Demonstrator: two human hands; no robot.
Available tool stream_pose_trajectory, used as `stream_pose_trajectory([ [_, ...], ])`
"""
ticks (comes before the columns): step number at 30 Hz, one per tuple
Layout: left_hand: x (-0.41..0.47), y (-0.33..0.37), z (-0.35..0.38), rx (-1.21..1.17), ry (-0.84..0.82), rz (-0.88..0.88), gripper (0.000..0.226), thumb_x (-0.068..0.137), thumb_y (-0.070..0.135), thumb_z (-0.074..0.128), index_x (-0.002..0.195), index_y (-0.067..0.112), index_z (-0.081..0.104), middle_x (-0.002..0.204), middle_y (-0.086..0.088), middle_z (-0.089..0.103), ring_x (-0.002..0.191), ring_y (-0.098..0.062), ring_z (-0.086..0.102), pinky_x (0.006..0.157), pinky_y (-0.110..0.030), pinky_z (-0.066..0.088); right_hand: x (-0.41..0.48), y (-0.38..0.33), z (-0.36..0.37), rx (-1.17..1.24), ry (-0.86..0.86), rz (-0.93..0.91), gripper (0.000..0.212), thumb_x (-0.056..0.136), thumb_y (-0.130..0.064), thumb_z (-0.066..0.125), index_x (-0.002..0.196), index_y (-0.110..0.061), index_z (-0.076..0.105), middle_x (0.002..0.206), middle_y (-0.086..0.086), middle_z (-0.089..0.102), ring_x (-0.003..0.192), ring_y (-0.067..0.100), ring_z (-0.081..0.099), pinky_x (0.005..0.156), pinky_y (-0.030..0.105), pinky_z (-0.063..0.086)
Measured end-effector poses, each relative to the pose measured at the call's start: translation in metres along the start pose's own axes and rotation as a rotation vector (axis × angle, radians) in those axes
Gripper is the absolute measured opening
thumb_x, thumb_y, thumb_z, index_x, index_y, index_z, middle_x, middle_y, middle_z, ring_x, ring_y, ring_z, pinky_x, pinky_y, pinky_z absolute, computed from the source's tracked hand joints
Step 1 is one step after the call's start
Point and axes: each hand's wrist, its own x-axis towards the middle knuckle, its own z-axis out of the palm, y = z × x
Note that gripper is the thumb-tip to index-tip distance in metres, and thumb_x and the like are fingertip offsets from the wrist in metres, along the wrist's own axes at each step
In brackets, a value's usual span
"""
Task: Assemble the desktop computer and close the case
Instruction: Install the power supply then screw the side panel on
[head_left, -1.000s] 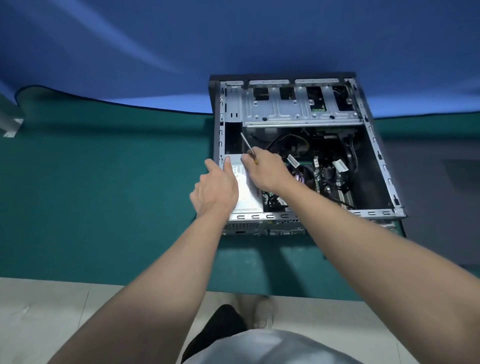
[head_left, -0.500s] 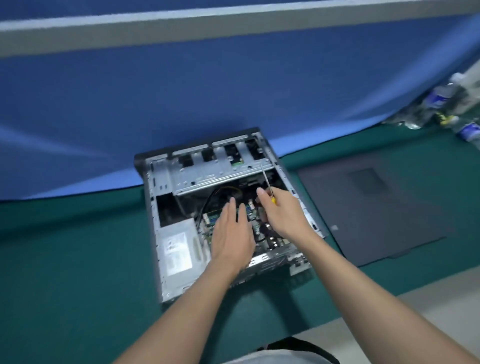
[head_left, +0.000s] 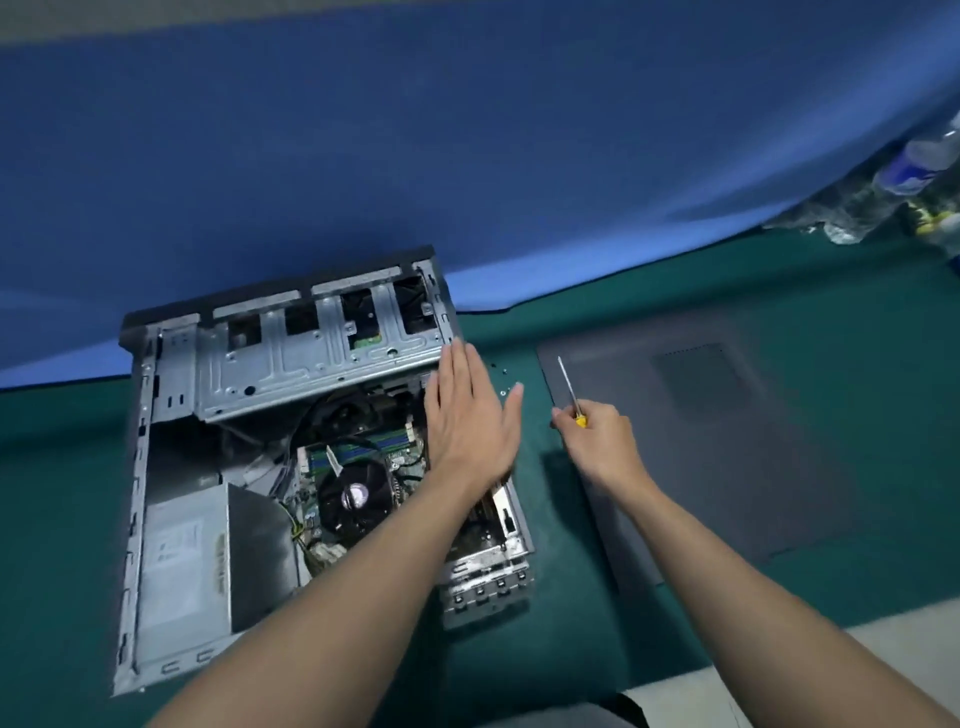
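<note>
Both hands have left the case interior since half a second ago. Left hand (head_left: 470, 415) now hovers flat over the right-hand wall of the open grey metal desktop computer case (head_left: 156, 467), fingers (head_left: 457, 374) straight and pressed close together, thumb splayed out to the right; whether the palm touches the case rim cannot be told. Right hand (head_left: 602, 436) sits clear of the case, above the green table (head_left: 62, 519), fingers curled shut around the yellow handle of a slim steel-shaft screwdriver (head_left: 569, 392), shaft pointing up and away from the person.

Case lies on its side on the table, open face up, against the blue fabric backdrop (head_left: 467, 130). Inside: black round CPU cooler fan (head_left: 356, 496) near centre, silver box-shaped power supply (head_left: 182, 551) in the near-left corner, bare metal drive cage (head_left: 311, 358) along the far side.

Dark grey flat side panel (head_left: 727, 441) lies on the table just right of the case, apart from it. A few small silver screws (head_left: 503, 382) lie between case and panel, near the left thumb.
</note>
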Motion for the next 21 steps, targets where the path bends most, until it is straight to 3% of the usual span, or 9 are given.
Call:
stream_pose_trajectory([
  [3, 0.007, 0.017, 0.010, -0.091, 0.049, -0.102, 0.073, 0.103, 0.031, 0.037, 0.154, 0.004, -0.007, 0.163, -0.007, -0.018, 0.149, -0.018, -0.019, 0.121, -0.036, -0.006, 0.030, 0.019, 0.010, -0.115, -0.090, -0.002, 0.020, 0.092, -0.025, 0.059, 0.085, -0.008, 0.067, 0.093, 0.018, 0.069, 0.097, 0.038, 0.058, 0.082, 0.036, 0.042],
  [6, 0.008, 0.023, 0.016, -0.018, 0.133, -0.143, 0.081, 0.092, 0.012, 0.046, 0.155, 0.003, -0.006, 0.164, -0.008, -0.013, 0.150, -0.019, -0.016, 0.118, -0.032, -0.005, 0.054, 0.028, 0.019, -0.197, -0.126, -0.028, 0.020, 0.092, -0.032, 0.058, 0.092, -0.016, 0.069, 0.097, 0.019, 0.068, 0.099, 0.039, 0.057, 0.077, 0.037, 0.046],
  [11, 0.011, 0.023, 0.020, 0.038, 0.178, -0.164, 0.079, 0.092, 0.013, 0.045, 0.155, 0.005, -0.002, 0.164, -0.006, -0.010, 0.150, -0.017, -0.013, 0.120, -0.030, -0.004, 0.087, 0.029, 0.029, -0.300, -0.104, -0.091, 0.018, 0.092, -0.033, 0.057, 0.088, -0.020, 0.068, 0.090, 0.014, 0.067, 0.087, 0.038, 0.061, 0.065, 0.034, 0.042],
  [15, 0.012, 0.023, 0.021, 0.057, 0.185, -0.179, 0.080, 0.091, 0.014, 0.046, 0.155, 0.005, -0.001, 0.165, -0.005, -0.009, 0.150, -0.015, -0.013, 0.116, -0.026, -0.004, 0.104, 0.020, 0.039, -0.327, -0.092, -0.196, 0.011, 0.091, -0.021, 0.058, 0.091, -0.016, 0.068, 0.099, 0.012, 0.062, 0.091, 0.037, 0.058, 0.071, 0.036, 0.044],
  [21, 0.012, 0.025, 0.020, 0.053, 0.165, -0.204, 0.079, 0.090, 0.011, 0.046, 0.156, 0.005, 0.002, 0.165, -0.004, -0.008, 0.151, -0.016, -0.011, 0.120, -0.032, 0.011, 0.119, 0.023, 0.056, -0.379, -0.160, -0.236, 0.013, 0.092, -0.026, 0.060, 0.094, -0.018, 0.069, 0.098, 0.007, 0.060, 0.090, 0.032, 0.058, 0.070, 0.034, 0.042],
])
